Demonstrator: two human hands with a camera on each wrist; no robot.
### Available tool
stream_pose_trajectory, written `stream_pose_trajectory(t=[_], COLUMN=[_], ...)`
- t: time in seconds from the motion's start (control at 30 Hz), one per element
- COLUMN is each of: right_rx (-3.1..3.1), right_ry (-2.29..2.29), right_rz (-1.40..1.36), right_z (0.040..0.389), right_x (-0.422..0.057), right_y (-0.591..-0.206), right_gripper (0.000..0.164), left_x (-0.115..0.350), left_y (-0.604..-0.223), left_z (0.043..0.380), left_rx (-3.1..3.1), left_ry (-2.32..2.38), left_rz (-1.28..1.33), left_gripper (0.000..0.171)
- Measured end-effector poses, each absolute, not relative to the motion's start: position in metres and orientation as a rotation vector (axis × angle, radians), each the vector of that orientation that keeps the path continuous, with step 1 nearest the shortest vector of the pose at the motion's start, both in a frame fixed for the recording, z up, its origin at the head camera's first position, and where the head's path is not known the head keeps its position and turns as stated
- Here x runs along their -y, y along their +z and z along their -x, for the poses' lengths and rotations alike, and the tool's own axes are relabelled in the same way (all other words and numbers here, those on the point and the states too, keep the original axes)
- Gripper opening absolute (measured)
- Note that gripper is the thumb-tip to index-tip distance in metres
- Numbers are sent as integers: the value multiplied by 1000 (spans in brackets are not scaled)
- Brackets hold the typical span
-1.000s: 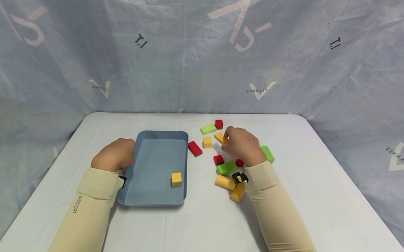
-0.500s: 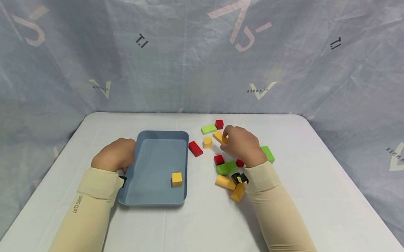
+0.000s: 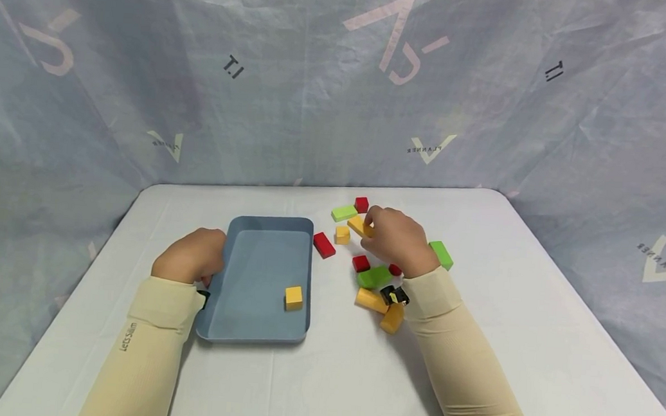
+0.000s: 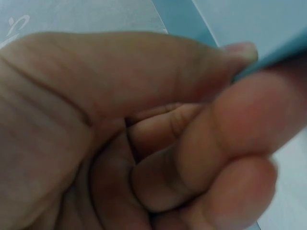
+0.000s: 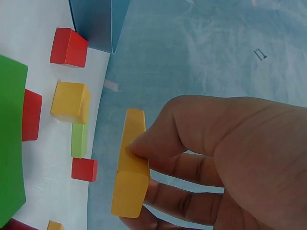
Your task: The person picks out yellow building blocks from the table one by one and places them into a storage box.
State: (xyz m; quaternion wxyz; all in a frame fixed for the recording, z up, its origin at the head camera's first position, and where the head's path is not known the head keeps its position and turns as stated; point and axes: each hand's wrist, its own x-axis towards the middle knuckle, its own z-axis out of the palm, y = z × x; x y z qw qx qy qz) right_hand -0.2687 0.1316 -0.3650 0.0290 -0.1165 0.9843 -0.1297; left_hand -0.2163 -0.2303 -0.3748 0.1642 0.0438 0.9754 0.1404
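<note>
Between the thumb and fingers of my right hand (image 3: 396, 238) is a flat yellow block (image 5: 130, 163), held up off the table in the right wrist view. Below that hand in the head view lie a red cube (image 3: 360, 263), a green block (image 3: 374, 277) and two yellow cylinders (image 3: 371, 300). My left hand (image 3: 192, 256) pinches the left wall of a blue-grey tray (image 3: 251, 339); the left wrist view shows its thumb (image 4: 240, 55) and curled fingers at the rim. Inside the tray, near its right wall, sits a yellow cube (image 3: 294, 298).
Right of the tray lie a red block (image 3: 324, 245), another yellow cube (image 3: 343, 235), a light green block (image 3: 344, 212) and a red cube (image 3: 361, 205). A bright green block (image 3: 440, 255) is beyond my right wrist. A grey printed cloth (image 3: 317, 104) hangs behind the white table (image 3: 534, 312).
My right hand has moved slightly left with the yellow block. The tray and my left hand have shifted a little to the right.
</note>
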Motion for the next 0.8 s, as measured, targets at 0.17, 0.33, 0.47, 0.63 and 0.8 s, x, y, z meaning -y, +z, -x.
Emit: stream_pose_trajectory(t=[0.17,0.33,0.47,0.63,0.8], right_rx=[-3039,-3042,-3049,-3061,-3064], right_ry=[-410,-428,-430,-436,-442], right_rz=[404,434,434,457,492], right_z=[267,265,263,261,260], right_x=[-131,-130,-131,-132,-130], right_y=[-364,-362,-360,-358,-357], right_gripper=[37,36,36,35,35], left_x=[230,228,226,225,226], left_y=[-376,-376,-376,-376,-377], left_z=[216,216,216,216,217], left_rx=[-2785,-2787,-2787,-2785,-2778], left_ry=[398,395,391,386,389], left_rz=[-131,-140,-152,-162,-152], left_gripper=[33,30,30,31,30])
